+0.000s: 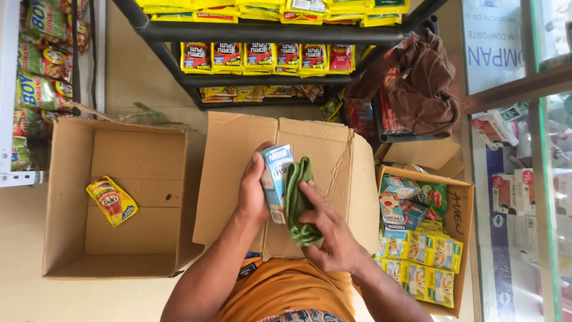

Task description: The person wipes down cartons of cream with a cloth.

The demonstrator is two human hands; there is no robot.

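1. Cardboard, matte and creased, made the flattened box [310, 149], the landmark; an open cardboard box [71, 197] lay left of it, holding one glossy yellow sachet [112, 200].
2. Over the flattened box, the left hand [253, 194] had its grip closed on a small, smooth blue carton [276, 182].
3. Beside it, the right hand [330, 229] gripped a soft green cloth [298, 200]; wiping would go best with firm strokes along flat faces.
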